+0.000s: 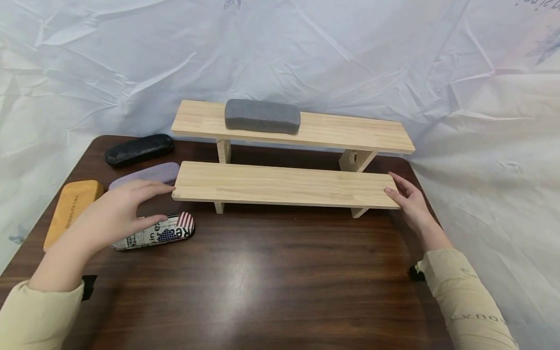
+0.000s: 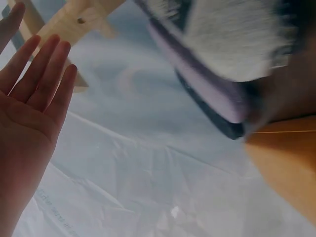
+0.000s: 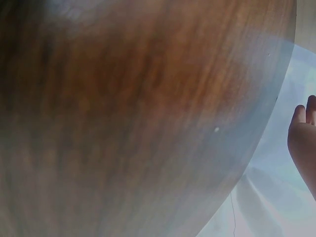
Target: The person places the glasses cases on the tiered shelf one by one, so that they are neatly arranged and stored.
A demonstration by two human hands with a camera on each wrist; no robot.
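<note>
A two-tier wooden shelf stands on the table, with a lower board in front of a raised upper board. My left hand is at the lower board's left end, its fingertips at the edge. Those fingers look straight in the left wrist view, where the palm shows. At the opposite end, my right hand holds the board's corner, thumb on top and index finger at the back edge; its other fingers are hidden. A grey glasses case lies on the upper board.
Left of the shelf lie a black glasses case, a lavender case, a tan-orange case and a newsprint-patterned case, the last partly under my left hand. White sheeting hangs behind the dark wooden table.
</note>
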